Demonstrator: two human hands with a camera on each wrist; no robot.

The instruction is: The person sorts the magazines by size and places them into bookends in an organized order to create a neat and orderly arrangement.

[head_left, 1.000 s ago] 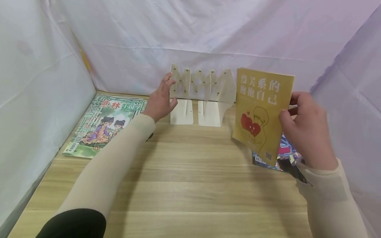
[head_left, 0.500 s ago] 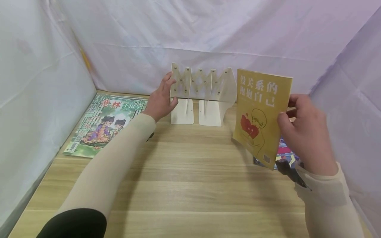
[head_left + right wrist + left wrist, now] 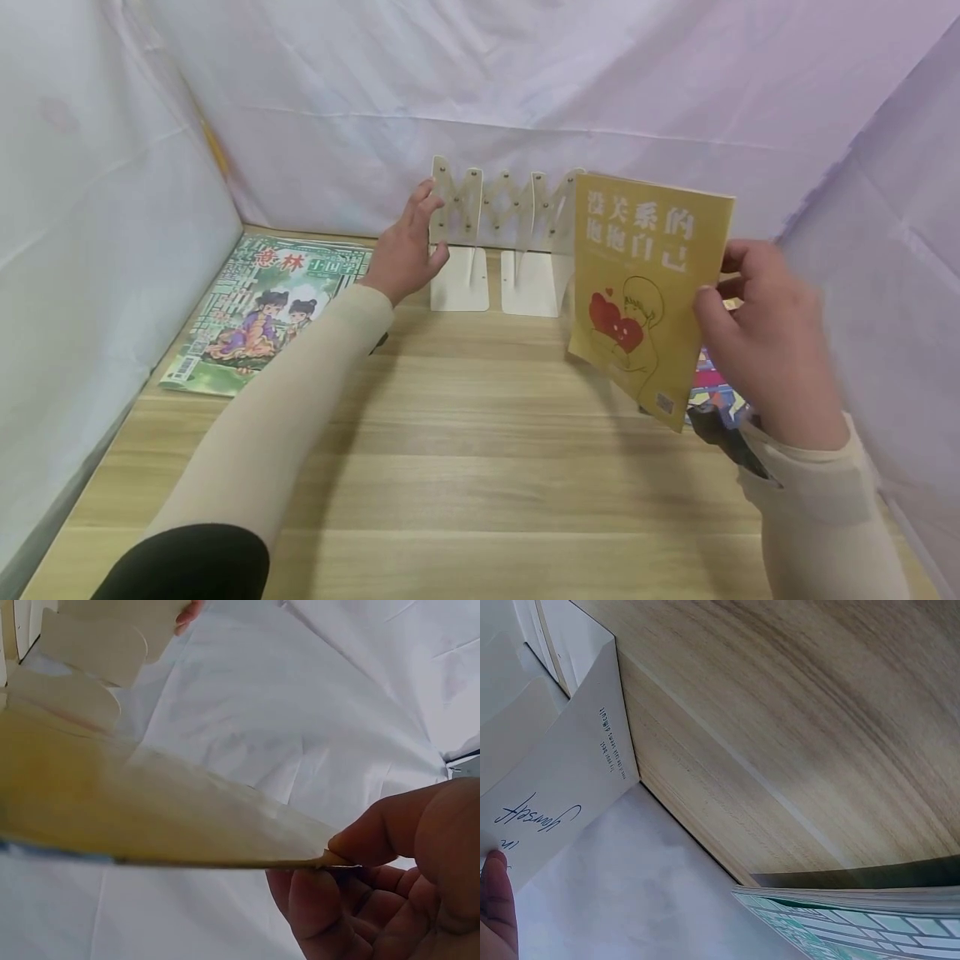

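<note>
Head view, right hand (image 3: 765,342) grip pinching yellow book (image 3: 648,287) upright, cover facing camera, left hand (image 3: 403,250) fingers straight on bookstand (image 3: 498,225).

My work surface is a light wooden table (image 3: 465,467) with lengthwise plank grain. White cloth sheeting (image 3: 525,92) encloses it on three sides: a back panel behind the far edge, a panel on my left (image 3: 82,233) and one on my right (image 3: 892,267). The cloth is creased and wrinkled. Lighting is soft and even, with faint shadows on the wood.
</note>
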